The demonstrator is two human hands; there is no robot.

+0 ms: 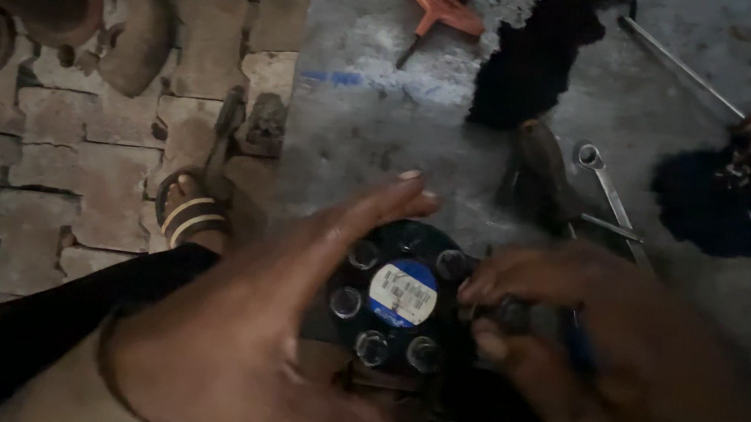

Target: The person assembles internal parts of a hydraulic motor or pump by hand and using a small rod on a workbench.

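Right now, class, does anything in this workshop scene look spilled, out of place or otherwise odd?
Yes. A dark wet patch spreads over the concrete floor at upper right, like spilled oil, and tools lie scattered around it: a wrench and an orange-handled tool. The round black part between both hands looks intact.

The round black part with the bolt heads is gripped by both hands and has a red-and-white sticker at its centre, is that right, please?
Not quite: in the head view the sticker on the round black part is blue and white, not red. The left hand and right hand do both grip it.
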